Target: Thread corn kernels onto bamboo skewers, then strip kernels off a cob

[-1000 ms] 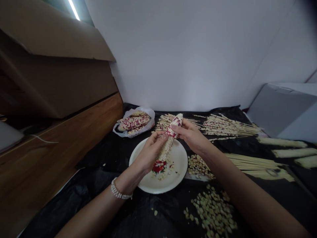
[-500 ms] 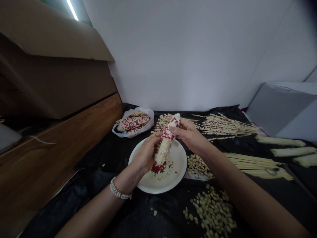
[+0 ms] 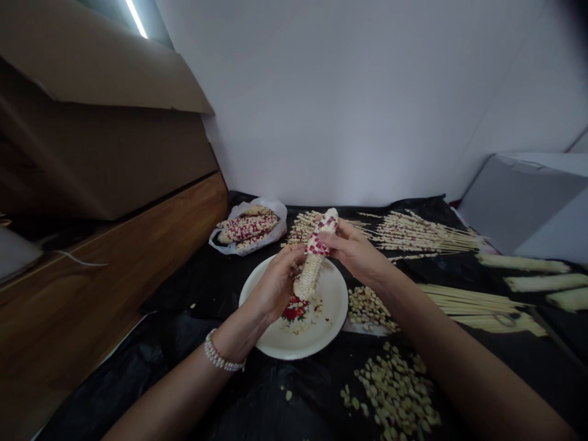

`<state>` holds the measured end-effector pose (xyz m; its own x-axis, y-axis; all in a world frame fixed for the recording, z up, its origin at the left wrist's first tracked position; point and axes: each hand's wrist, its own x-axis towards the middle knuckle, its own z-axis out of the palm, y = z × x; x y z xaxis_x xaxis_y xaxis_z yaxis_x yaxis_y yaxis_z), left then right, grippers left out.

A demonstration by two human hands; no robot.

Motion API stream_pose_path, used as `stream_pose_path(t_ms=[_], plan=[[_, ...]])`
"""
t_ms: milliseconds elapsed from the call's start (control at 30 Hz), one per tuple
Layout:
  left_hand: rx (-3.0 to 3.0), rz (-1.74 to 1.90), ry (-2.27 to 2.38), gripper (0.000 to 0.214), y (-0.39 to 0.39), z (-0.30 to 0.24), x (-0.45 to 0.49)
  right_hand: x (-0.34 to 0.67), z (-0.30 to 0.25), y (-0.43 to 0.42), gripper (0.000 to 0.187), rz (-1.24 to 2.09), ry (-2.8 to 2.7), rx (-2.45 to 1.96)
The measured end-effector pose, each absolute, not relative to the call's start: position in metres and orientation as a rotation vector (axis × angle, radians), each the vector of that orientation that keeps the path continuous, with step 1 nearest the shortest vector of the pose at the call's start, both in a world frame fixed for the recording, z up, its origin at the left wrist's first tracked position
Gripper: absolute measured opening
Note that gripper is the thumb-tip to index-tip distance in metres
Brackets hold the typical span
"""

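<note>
Both hands hold one corn cob (image 3: 315,257) with red and white kernels, tilted above a white plate (image 3: 275,343). My right hand (image 3: 356,251) grips the cob's upper end, where kernels remain. My left hand (image 3: 275,285) is closed around the lower, partly stripped end, thumb pressing on the kernels. Loose kernels and a red flower print lie on the plate under the cob.
A plastic bag of more red and white cobs (image 3: 248,228) lies behind the plate. Skewers threaded with kernels (image 3: 413,236) and bare sticks (image 3: 478,303) lie at the right, beside stripped cobs (image 3: 523,264). Kernel piles (image 3: 395,386) sit near me. Wooden ledge at left.
The cob has turned and shifted slightly between my hands; my left hand has slid a little along it. The rest stays as it was.
</note>
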<state>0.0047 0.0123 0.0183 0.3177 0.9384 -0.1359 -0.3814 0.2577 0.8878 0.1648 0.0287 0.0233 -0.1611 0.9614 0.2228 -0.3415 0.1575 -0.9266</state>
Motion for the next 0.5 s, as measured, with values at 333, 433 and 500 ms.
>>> stream_pose_path(t_ms=[333, 433, 500], plan=[[0.977, 1.016, 0.857, 0.014, 0.0134, 0.0147, 0.0031, 0.1586, 0.0252, 0.0216, 0.03, 1.256, -1.26, -0.794], [0.985, 1.035, 0.884, 0.018, 0.0134, 0.0132, 0.0039, 0.1567, 0.0257, 0.0199, 0.03, 1.261, -1.276, -0.8], [0.973, 1.033, 0.893, 0.023, 0.0133, 0.0128, 0.0042, 0.157, 0.0239, 0.0212, 0.03, 1.276, -1.275, -0.793]])
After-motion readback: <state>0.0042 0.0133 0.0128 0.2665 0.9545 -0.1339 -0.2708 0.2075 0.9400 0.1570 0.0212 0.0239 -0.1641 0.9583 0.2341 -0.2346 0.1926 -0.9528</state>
